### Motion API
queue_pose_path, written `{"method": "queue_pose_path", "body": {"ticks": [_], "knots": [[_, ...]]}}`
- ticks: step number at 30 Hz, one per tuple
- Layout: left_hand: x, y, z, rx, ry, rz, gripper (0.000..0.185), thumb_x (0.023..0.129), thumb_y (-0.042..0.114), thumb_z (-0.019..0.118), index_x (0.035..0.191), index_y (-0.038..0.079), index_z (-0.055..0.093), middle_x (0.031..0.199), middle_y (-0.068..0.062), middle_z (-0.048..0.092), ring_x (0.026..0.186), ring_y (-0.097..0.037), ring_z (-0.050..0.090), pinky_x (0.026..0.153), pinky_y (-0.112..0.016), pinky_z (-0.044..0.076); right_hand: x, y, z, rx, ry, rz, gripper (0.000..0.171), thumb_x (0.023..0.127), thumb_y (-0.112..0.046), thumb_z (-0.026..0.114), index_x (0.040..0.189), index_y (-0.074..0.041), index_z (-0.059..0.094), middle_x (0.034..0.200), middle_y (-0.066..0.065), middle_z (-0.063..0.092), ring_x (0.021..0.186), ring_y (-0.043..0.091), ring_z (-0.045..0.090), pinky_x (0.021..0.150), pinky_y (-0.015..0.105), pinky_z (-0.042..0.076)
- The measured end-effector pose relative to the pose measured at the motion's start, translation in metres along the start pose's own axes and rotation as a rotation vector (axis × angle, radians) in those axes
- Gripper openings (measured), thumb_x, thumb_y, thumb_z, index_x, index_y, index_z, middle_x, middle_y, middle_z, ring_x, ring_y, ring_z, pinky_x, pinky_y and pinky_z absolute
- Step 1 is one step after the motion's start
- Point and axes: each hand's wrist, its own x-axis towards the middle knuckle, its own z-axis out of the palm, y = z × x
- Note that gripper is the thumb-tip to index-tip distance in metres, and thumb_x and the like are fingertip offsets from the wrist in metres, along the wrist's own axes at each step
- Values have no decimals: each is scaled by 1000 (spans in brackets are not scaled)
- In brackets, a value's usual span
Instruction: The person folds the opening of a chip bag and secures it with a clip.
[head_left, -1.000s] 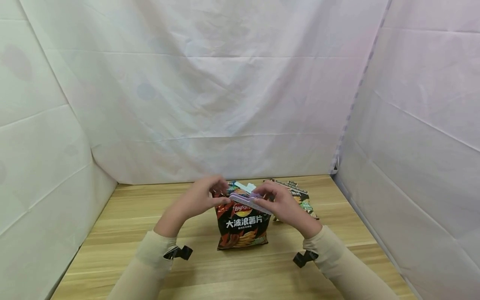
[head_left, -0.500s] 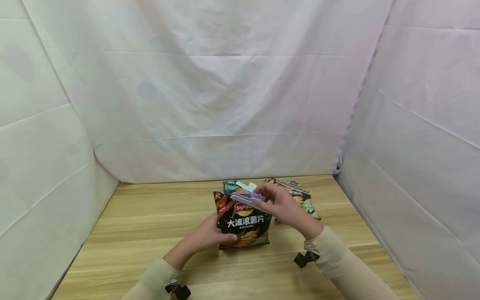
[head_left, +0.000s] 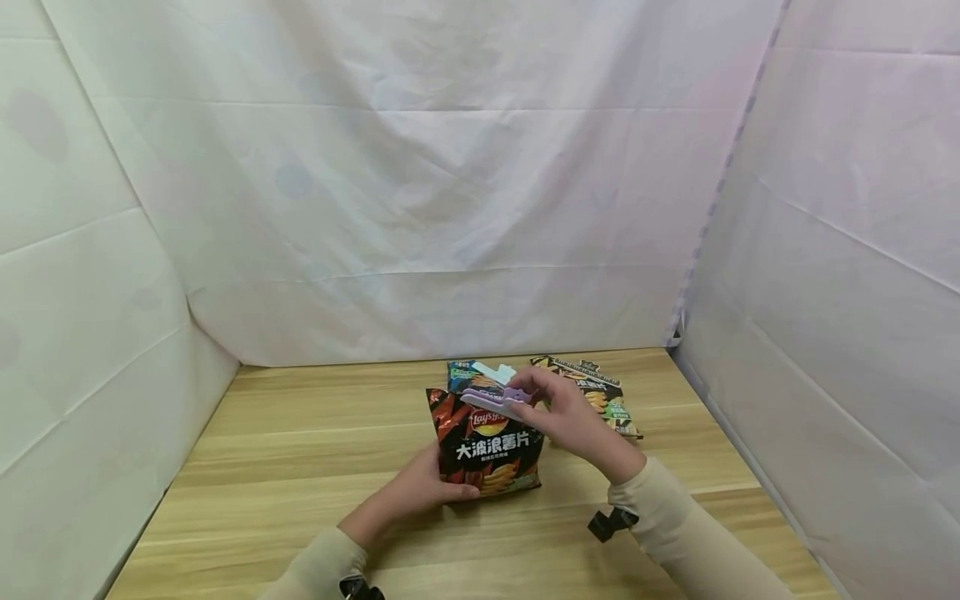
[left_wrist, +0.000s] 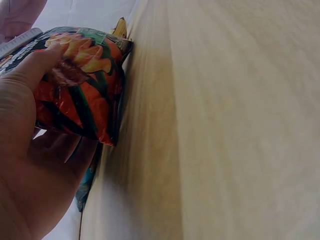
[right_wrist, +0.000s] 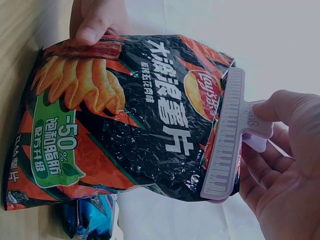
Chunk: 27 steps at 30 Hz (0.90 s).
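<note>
A black and red bag of potato chips [head_left: 491, 447] stands on the table near its middle, tilted slightly. Across its top lies a purple bag clip [right_wrist: 225, 137], its long bar over the bag's upper edge. My right hand [head_left: 573, 417] pinches the clip's handles between thumb and fingers. Low on the bag's left side, my left hand [head_left: 416, 487] holds it, thumb on the front and fingers behind. The left wrist view shows that thumb [left_wrist: 42, 62] against the printed foil.
Behind the held bag is a blue chip bag [head_left: 461, 377] with a pale clip [head_left: 495, 374]. To the right lies a black and yellow chip bag [head_left: 617, 408] with a dark clip [head_left: 589, 367]. White cloth [head_left: 450, 208] surrounds the wooden table [head_left: 300, 433].
My left hand has come down from beside the clip to the bag's lower left side and taken hold. The bag has tilted slightly. My right hand has stayed at the clip.
</note>
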Motion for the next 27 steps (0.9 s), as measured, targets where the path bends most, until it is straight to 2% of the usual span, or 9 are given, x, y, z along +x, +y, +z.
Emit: {"method": "queue_pose_path", "body": {"ticks": [6,12,14,18,23,27], "knots": [[1,0,1,3,-3,26,88,94,27,93,167,22,45,150,2,67,138,-21,63,119,-40,44,0,2,1,2,3,7,18,106,-15,79,123,-18,74,115,-2,72,95,21,71,79,37,62],[1,0,-4,-20,-19,11,74,99,27,88,162,17,52,145,-3,70,132,-20,67,111,-33,50,5,1,2,8,5,-7,21,109,-18,75,129,-11,73,114,-1,74,94,20,71,76,39,63],[1,2,-10,-27,-27,23,73,99,25,87,162,15,52,145,-4,70,131,-21,67,111,-33,51,9,0,3,0,21,-10,23,111,-20,72,132,-11,73,114,-1,75,93,20,71,76,37,62],[0,10,-27,-14,-16,21,61,100,25,86,154,9,61,134,-6,75,121,-22,72,103,-34,56,22,-1,6,1,63,1,25,114,-24,68,136,-13,72,115,-1,74,88,19,70,72,34,61],[-3,18,-48,4,48,-5,54,102,29,83,145,2,64,124,-9,77,111,-23,74,94,-36,60,45,-4,8,14,85,-27,27,113,-21,69,139,-12,72,113,2,75,82,20,71,67,34,61],[-5,23,-61,-1,103,-28,55,103,30,82,146,0,63,124,-12,76,110,-24,75,92,-37,61,62,-5,7,21,51,-50,32,112,-11,68,144,-9,69,118,8,76,82,20,71,65,34,61]]}}
